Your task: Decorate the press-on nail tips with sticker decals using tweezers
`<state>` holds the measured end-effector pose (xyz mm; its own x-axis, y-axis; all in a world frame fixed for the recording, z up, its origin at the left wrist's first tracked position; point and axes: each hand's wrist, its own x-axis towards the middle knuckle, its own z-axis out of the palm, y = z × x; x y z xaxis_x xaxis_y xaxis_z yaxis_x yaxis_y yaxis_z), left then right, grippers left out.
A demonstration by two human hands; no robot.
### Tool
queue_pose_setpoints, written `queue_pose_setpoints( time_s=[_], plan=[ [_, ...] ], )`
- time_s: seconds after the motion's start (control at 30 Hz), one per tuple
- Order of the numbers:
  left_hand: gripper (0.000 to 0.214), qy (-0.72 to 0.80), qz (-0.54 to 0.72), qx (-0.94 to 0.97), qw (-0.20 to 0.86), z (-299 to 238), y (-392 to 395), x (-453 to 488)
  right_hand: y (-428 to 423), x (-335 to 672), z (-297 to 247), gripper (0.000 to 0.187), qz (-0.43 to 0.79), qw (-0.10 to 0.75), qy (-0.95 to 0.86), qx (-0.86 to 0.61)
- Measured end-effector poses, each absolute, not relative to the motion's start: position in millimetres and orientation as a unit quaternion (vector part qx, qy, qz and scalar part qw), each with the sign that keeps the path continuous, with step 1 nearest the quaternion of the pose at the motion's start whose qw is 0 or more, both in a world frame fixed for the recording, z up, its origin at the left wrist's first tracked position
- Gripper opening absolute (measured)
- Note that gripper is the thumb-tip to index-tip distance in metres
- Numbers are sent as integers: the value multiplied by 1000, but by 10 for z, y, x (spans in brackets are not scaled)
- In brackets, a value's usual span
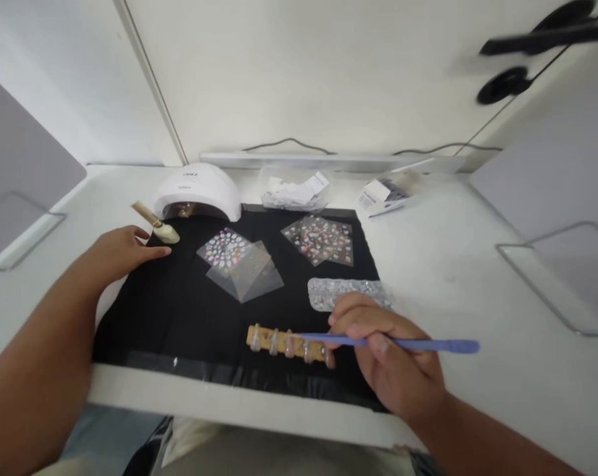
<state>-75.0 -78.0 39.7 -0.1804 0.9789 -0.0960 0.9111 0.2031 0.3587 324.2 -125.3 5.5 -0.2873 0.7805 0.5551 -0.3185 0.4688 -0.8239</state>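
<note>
My right hand grips a thin blue-violet nail-art stick like a pen. The stick's left end lies over a yellowish wooden strip that carries several glossy nail tips in a row; whether it touches them I cannot tell. At the left edge of the black cloth, my left hand is empty, thumb and fingers apart. Just beyond its fingers is a small cream-coloured bottle with a long gold cap, tilted. A clear case of small gems is partly hidden behind my right hand.
A white nail lamp stands at the back left. Sticker sheets overlap on the cloth, and more patterned sheets lie right of them. Behind are a clear box of papers and an opened small box. Metal wire stands flank the table.
</note>
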Motion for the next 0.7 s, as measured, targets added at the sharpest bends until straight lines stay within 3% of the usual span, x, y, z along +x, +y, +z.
queue_pose_setpoints(
  time_s=[0.07, 0.17, 0.27, 0.37, 0.47, 0.7],
  plan=[
    [54, 789, 71, 595, 136, 540, -935, -741, -1280, 3238, 90, 24, 496, 562, -635, -184],
    [40, 769, 50, 614, 169, 763, -1141, -551, -1287, 3213, 179, 22, 494, 548, -650, -184],
    [38, 636, 119, 712, 273, 894, -1219, -220, -1250, 3146, 222, 20, 489, 532, -659, -207],
    [26, 448, 104, 833, 307, 840, -1183, 86, -1212, 3091, 157, 18, 480, 527, -660, -236],
    [35, 380, 128, 861, 313, 623, -1132, 277, -1204, 3099, 36, 19, 496, 510, -655, -254],
    [51, 384, 97, 864, 310, 272, -1125, 462, -1164, 3122, -30, 18, 525, 478, -637, -300]
  ],
)
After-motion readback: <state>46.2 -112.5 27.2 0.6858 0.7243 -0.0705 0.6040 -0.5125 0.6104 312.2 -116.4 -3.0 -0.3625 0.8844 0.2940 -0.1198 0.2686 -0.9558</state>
